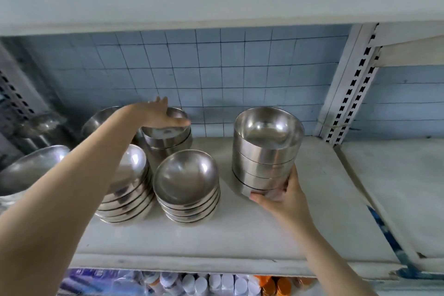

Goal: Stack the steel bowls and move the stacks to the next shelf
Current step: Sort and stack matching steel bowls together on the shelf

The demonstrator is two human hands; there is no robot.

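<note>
A tall stack of straight-sided steel bowls (266, 151) stands on the white shelf (240, 235), right of centre. My right hand (281, 197) grips its lowest bowl at the front. My left hand (158, 115) reaches to the back, fingers spread over the rim of a rear stack of steel bowls (168, 139), touching it. Two stacks of round shallow bowls sit in front: one at centre (187, 185), one to its left (127, 182), partly behind my left forearm.
More steel bowls (31, 166) lie at the far left. A slotted upright post (348, 84) separates this shelf from the neighbouring shelf (396, 187) on the right. A shelf board hangs above. Bottles (216, 283) fill the shelf below.
</note>
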